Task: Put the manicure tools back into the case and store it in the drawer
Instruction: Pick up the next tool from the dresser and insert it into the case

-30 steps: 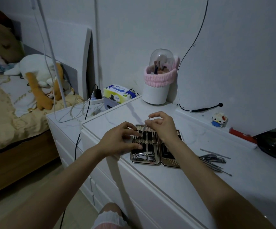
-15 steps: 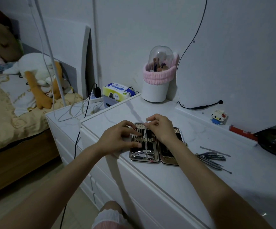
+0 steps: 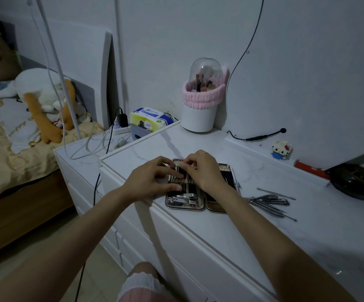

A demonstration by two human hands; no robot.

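Note:
An open metal manicure case (image 3: 220, 208) lies near the front edge of the white dresser top (image 3: 307, 227). Its left half holds nail clippers (image 3: 183, 198) and a row of thin tools in loops. My left hand (image 3: 152, 182) rests on that left half, its straight fingers pressing on the tool row. My right hand (image 3: 205, 171) is over the case's upper middle and pinches a thin metal tool, mostly hidden by the fingers. Several loose manicure tools (image 3: 270, 202) lie on the top, to the right of the case. The dresser's drawer fronts (image 3: 198, 247) are closed.
A brush holder with a pink band (image 3: 200, 114) stands at the back by the wall. A small toy figure (image 3: 281, 149), a red object (image 3: 311, 170) and a dark round dish (image 3: 355, 180) sit at the right. A tissue pack (image 3: 150, 118), cables and a bed are at the left.
My right hand has lowered the thin tool from above the case's top edge down into the tool row. My left hand has stayed on the case.

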